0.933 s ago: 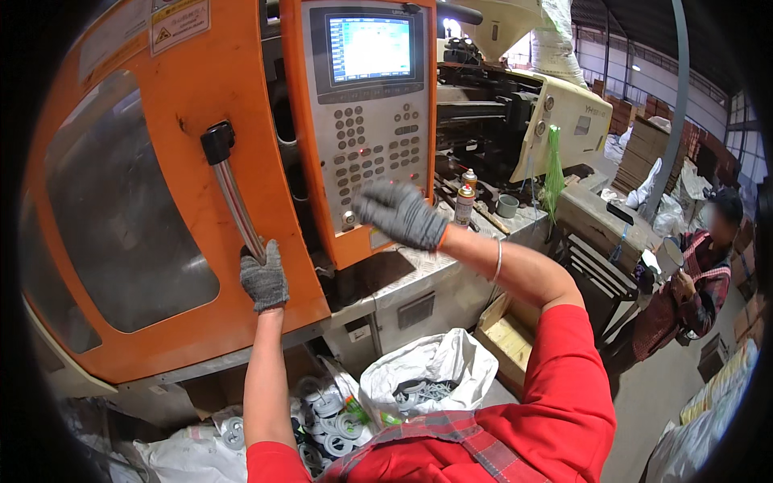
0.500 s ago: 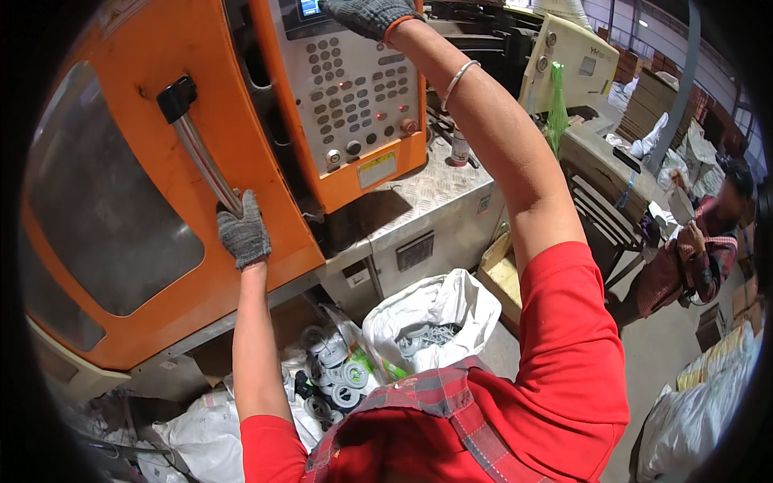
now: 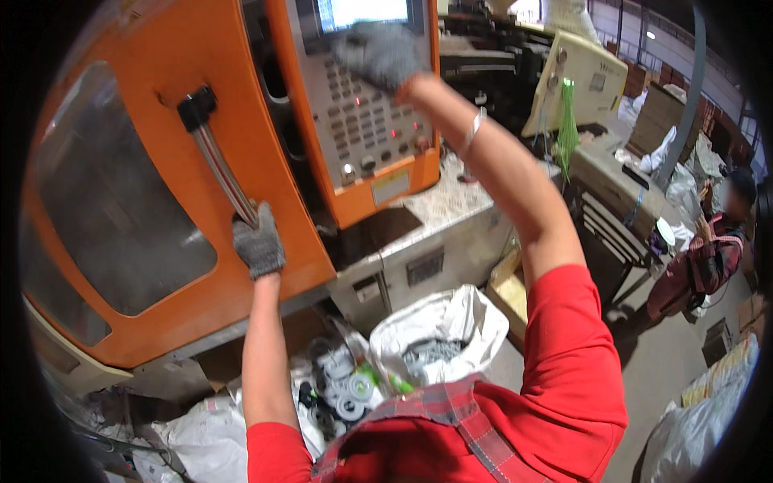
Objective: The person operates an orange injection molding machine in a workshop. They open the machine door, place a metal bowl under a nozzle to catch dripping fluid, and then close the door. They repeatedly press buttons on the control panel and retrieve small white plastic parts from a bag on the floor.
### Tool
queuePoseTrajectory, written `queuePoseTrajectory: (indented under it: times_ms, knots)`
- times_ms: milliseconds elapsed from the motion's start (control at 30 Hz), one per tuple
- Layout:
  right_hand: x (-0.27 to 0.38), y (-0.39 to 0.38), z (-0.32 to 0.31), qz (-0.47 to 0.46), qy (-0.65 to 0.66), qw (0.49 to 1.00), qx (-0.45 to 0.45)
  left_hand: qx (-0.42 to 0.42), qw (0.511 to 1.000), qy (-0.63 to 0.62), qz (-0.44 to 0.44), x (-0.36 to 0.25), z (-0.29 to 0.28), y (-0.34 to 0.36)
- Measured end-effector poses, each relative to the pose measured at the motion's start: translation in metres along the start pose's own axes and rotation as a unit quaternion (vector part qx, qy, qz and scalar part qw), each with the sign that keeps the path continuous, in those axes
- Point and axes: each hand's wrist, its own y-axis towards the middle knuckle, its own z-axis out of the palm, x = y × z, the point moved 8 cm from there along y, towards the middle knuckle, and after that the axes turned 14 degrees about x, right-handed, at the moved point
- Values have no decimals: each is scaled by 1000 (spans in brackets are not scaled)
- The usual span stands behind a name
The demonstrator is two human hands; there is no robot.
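My left hand, in a grey knitted glove, is closed around the lower end of the metal bar handle on the orange machine door. The handle's upper end has a black mount. My right hand, gloved alike with an orange cuff, is in front of the control panel, just under its lit screen. Motion smears its fingers, and I cannot tell whether they touch the panel. Rows of buttons and several red lights show below that hand.
An open white sack of grey parts stands below the machine, beside loose grey rings. At right are a worktable, a person in a checked garment, and filled sacks on the floor. A cream control box stands behind.
My view has shifted, so the machine sits lower and further right in it. My right hand has come slightly down from the screen, showing more of it. My left hand keeps hold of the handle.
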Motion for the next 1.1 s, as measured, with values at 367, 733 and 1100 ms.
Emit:
queuePoseTrajectory:
  times_ms: [367,733,1100]
  knots:
    - [114,-259,193,-300,-120,800,506,8,997,65,-44,-25,-1,-8]
    - [158,-326,208,-369,0,835,409,53,986,-51,-148,-38,-8,26]
    - [173,-352,222,-291,163,813,477,33,988,45,-146,-57,-7,17]
